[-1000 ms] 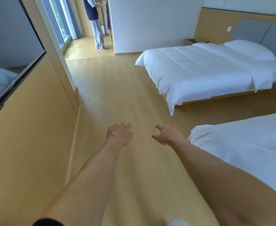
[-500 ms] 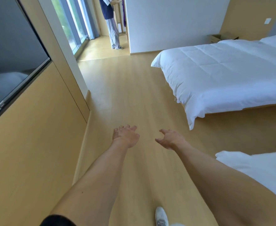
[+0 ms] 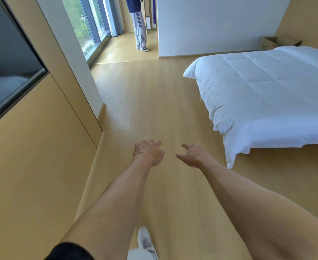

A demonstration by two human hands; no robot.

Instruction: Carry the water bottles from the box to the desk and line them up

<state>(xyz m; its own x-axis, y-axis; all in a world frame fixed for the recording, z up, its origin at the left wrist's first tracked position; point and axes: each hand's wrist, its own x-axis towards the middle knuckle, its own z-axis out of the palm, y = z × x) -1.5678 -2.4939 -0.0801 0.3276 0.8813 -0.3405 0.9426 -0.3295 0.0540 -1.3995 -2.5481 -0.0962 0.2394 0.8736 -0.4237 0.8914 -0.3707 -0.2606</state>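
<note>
In the head view, both arms were stretched forward over the wooden floor. The left hand and the right hand were held side by side with fingers loosely spread, and nothing was gripped in either. No water bottles and no desk could be seen. A cardboard box was visible far ahead and to the right, beyond the white bed, against the wall; its contents could not be made out. If that was the task's box, it lay well apart from both hands, nearer the right one.
</note>
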